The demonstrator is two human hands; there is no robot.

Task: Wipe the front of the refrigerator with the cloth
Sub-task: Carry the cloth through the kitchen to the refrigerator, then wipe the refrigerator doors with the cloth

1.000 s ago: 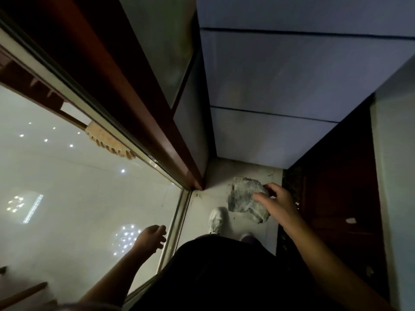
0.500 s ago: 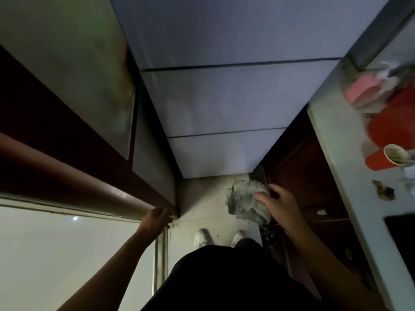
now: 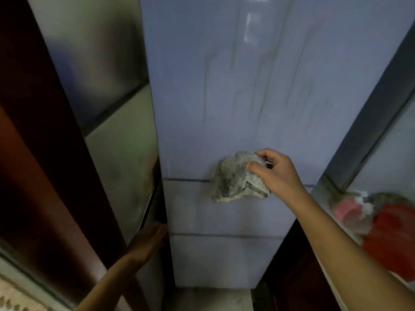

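Note:
The pale grey-blue refrigerator [image 3: 224, 97] fills the middle of the view, with vertical streaks on its upper door and two horizontal door seams lower down. My right hand [image 3: 274, 171] grips a crumpled grey cloth [image 3: 233, 178] and holds it against the fridge front at the upper seam. My left hand [image 3: 150, 241] rests flat, fingers extended, at the fridge's left edge near the lower seam, holding nothing.
A dark red wooden frame [image 3: 45, 176] and a grey wall panel [image 3: 119, 153] stand close on the left. At right a counter [image 3: 325, 198] carries red [image 3: 395, 239] and pink [image 3: 345, 209] items. Pale floor [image 3: 213, 299] shows below the fridge.
My view has tilted up from the floor to the fridge front. My right hand has raised the cloth and brought it onto the fridge. My left hand moved from the door frame to the fridge's edge.

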